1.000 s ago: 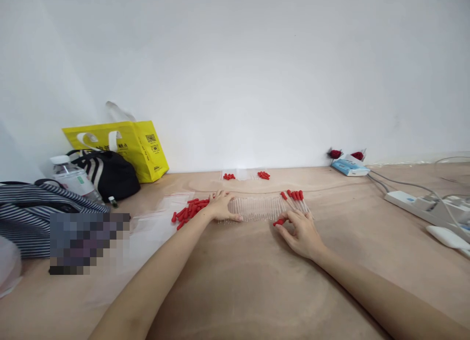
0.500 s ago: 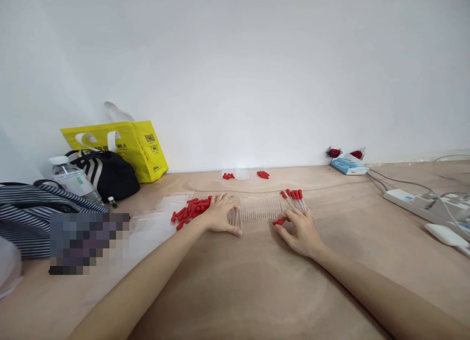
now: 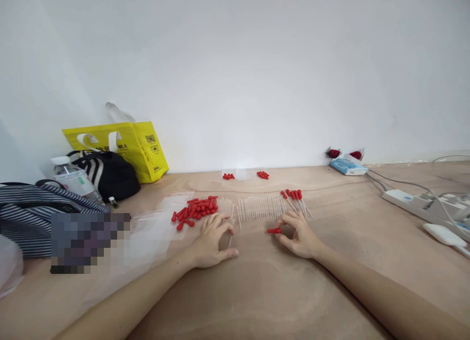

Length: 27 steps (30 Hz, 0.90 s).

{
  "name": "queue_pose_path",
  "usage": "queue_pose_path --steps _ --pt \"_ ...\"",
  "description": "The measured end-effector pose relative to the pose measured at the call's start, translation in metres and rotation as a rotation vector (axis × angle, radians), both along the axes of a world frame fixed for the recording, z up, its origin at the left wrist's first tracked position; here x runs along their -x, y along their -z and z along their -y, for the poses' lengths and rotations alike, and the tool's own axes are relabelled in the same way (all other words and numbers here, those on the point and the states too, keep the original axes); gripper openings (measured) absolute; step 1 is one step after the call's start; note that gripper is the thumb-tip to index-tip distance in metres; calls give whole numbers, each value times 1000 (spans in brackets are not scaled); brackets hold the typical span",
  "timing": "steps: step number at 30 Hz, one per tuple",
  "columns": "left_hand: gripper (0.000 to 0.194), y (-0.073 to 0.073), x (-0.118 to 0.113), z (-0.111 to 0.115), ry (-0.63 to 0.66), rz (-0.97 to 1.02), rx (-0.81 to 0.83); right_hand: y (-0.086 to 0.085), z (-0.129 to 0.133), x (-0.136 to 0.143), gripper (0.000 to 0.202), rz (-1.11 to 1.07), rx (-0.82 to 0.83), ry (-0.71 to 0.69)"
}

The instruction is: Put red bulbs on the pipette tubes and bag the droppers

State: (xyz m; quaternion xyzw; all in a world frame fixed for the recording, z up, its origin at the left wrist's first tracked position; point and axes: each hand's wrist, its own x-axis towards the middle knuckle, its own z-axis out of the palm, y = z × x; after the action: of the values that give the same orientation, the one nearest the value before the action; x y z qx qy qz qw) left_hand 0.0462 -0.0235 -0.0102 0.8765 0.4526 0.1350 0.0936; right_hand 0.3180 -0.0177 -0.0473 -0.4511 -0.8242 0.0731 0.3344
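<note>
My left hand [image 3: 214, 241] is curved, with a thin clear glass tube [image 3: 230, 240] between its forefinger and thumb. Beyond it lie a pile of red rubber bulbs [image 3: 198, 208] and a few more tubes. My right hand [image 3: 298, 236] pinches one red bulb [image 3: 274, 230] that points left. Between and beyond the hands is a row of clear tubes [image 3: 260, 207], side by side, with a slanted loose tube [image 3: 239, 219] at its left end. Several tubes with red bulbs on their ends [image 3: 294, 195] lie past my right hand.
Clear plastic bags [image 3: 147, 242] lie left. Two small heaps of red bulbs [image 3: 228, 176] [image 3: 263, 175] rest near the wall. A yellow bag [image 3: 147, 154], black bag [image 3: 113, 176], bottle [image 3: 75, 178] and striped bag [image 3: 25, 217] stand left; tissues [image 3: 348, 164] and a power strip [image 3: 404, 198] are right.
My left hand has drawn back toward me and left, uncovering more bulbs and tubes. In my right hand the red bulb now sticks out further left; that hand has moved only slightly.
</note>
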Motion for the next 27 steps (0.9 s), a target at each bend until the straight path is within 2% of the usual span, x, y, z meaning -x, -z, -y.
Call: queue_pose_path --steps 3,5,7,11,14,17,22,27 --pt "42 -2 16 2 108 4 48 -3 1 1 7 41 45 -52" --pt "47 -3 22 2 131 8 50 -4 1 1 7 56 65 -56" --pt "42 -2 21 2 70 38 4 -5 1 2 9 67 74 -54" --pt "22 4 3 0 -145 122 -101 -6 1 4 18 110 37 -67" --pt "17 7 -8 -1 -211 124 -65 -4 1 4 19 134 18 -70" --pt "16 4 -7 1 -248 75 -17 -2 0 4 18 139 25 -73" --pt "12 -7 2 7 -177 19 -36 -3 0 5 18 129 15 -85" --pt "10 2 -11 4 -88 84 6 -7 7 17 19 120 38 -122"
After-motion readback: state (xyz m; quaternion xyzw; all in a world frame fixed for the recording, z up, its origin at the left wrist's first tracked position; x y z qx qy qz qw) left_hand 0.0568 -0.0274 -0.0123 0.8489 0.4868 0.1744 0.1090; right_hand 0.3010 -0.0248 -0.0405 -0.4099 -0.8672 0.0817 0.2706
